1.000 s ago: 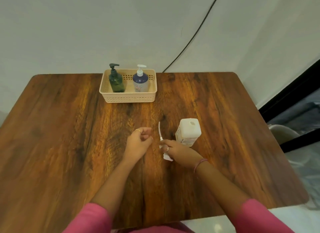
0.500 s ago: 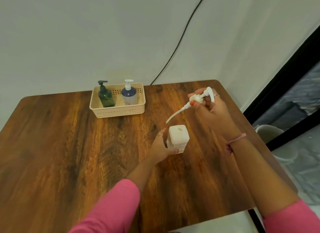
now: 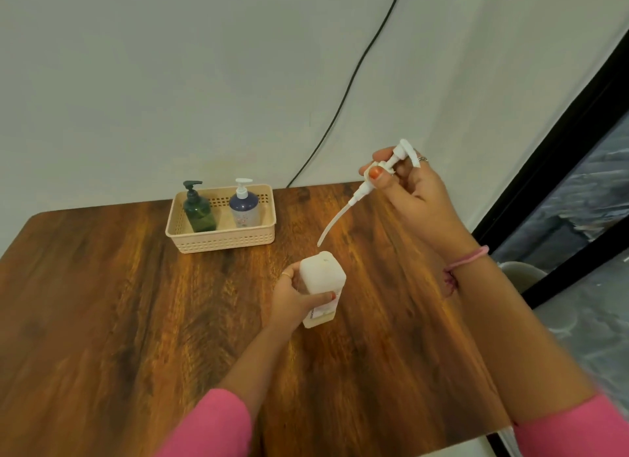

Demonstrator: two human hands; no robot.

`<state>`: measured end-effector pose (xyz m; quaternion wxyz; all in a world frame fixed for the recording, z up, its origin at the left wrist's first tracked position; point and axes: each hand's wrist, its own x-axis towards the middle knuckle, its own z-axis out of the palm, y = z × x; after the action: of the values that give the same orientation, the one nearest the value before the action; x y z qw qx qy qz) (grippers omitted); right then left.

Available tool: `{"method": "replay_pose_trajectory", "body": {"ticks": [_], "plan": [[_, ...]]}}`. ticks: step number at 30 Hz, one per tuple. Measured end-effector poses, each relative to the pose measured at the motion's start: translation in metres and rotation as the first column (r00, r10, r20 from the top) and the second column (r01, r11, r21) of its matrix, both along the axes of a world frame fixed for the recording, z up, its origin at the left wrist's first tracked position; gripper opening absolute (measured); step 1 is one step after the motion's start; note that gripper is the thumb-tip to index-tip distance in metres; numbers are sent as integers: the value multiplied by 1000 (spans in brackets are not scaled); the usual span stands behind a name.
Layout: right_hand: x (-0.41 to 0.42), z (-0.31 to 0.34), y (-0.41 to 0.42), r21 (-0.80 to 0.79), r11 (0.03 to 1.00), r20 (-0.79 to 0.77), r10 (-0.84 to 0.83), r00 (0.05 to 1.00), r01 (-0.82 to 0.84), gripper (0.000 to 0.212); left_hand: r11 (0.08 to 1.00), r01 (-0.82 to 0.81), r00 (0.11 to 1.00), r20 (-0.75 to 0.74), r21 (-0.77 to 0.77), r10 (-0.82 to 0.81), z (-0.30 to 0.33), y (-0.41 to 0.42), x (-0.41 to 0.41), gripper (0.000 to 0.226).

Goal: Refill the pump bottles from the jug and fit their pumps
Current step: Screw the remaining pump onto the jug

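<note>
Fitting a pump, judged the step in hand. The white bottle [image 3: 322, 279] stands on the table [image 3: 102, 303], nearer the person than the basket [image 3: 221, 242], which holds a green bottle [image 3: 199, 211] and a blue bottle [image 3: 244, 208], pumps on; the left hand [image 3: 296, 298] grips the white bottle's side; the right hand [image 3: 413, 191] pinches the pump [image 3: 384, 170] above it, tube tip just over the bottle's top; next, the tip must find the opening, then the collar seats. Against half a second earlier, the pump sits closer over the bottle; no jug is visible.
</note>
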<state>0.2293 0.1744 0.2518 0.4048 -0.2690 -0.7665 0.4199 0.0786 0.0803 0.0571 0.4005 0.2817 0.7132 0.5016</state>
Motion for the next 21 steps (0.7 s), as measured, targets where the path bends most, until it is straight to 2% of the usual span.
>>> {"method": "replay_pose_trajectory", "body": {"ticks": [4,10,13,18,21], "plan": [[-11,22,1,-22,995,-37,92,995,-93,13,993,-90,994,70,80,84,24,-11,-17,79],[-33,43,-2,30,986,8,165,986,-165,16,977,-79,996,58,196,68,64,-25,-33,84],[-42,47,-2,32,978,73,204,976,-206,20,968,-82,996,39,236,75,81,-28,-38,76],[-57,46,-3,58,946,258,294,920,-318,22,956,-72,997,49,285,61,107,-31,-43,86],[-62,49,-2,60,936,301,315,900,-348,18,951,-63,997,58,303,48,120,-32,-42,89]]}}
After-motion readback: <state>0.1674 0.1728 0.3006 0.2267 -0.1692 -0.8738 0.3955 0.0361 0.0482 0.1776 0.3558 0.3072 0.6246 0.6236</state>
